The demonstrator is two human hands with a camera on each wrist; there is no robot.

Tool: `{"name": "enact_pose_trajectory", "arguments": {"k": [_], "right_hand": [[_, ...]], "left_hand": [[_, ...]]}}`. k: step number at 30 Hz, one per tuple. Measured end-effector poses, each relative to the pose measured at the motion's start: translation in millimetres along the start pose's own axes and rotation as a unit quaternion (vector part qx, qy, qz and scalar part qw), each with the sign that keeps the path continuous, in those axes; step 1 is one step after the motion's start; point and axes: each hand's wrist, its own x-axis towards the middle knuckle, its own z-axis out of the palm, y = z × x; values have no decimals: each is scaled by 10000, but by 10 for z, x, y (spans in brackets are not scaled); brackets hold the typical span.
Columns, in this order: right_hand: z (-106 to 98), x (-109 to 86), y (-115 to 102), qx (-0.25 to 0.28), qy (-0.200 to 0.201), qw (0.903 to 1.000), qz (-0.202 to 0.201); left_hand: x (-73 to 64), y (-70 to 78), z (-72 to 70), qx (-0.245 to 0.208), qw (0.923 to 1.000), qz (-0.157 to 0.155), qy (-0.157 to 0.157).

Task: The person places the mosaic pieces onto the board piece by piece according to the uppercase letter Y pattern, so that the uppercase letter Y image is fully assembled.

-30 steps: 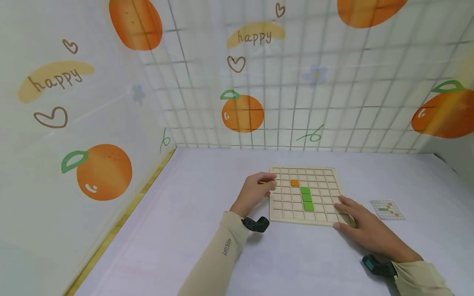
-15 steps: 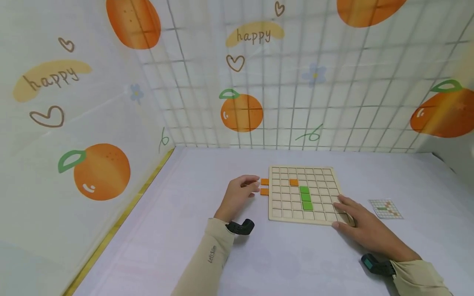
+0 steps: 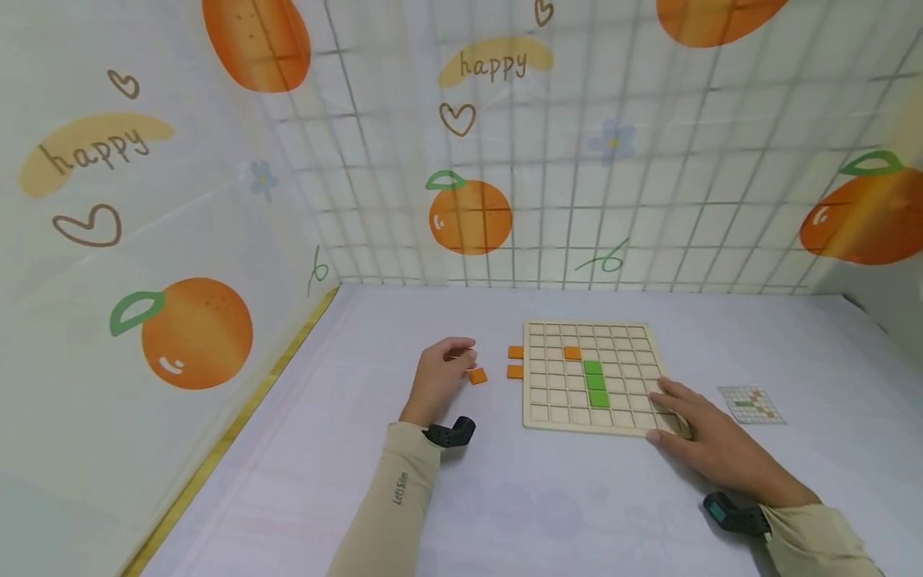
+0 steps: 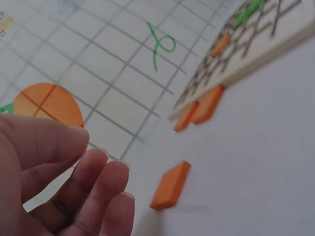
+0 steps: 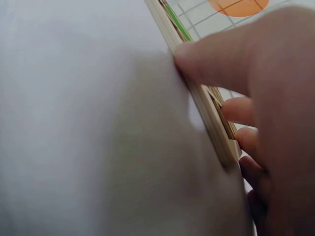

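My empty left hand [image 3: 437, 380] curves loosely beside a square orange tile [image 3: 479, 377] on the surface [image 3: 577, 489]; my right hand [image 3: 712, 450] grips a pale wooden gridded board [image 3: 623, 375]. Tile arranging seems underway; lifting this one calls for pinching.

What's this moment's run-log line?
left hand: empty, beside loose orange tile | right hand: touching grid board at corner | on board: one orange tile, three green tiles

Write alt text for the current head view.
A right hand touches the right side of a gridded board bearing three green tiles and one orange tile. Left of it, a left hand is near three loose orange tiles.
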Motion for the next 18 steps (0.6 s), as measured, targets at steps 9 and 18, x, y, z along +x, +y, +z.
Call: {"name": "enact_pose_trajectory", "arguments": {"k": [9, 18], "right_hand": [[-5, -19, -3, -25, 28, 10000, -64], [-13, -23, -6, 3, 88, 9999, -142]], "left_hand": [[9, -103, -45, 559, 9981, -197, 159], [0, -172, -48, 1342, 9906, -125, -239]]}}
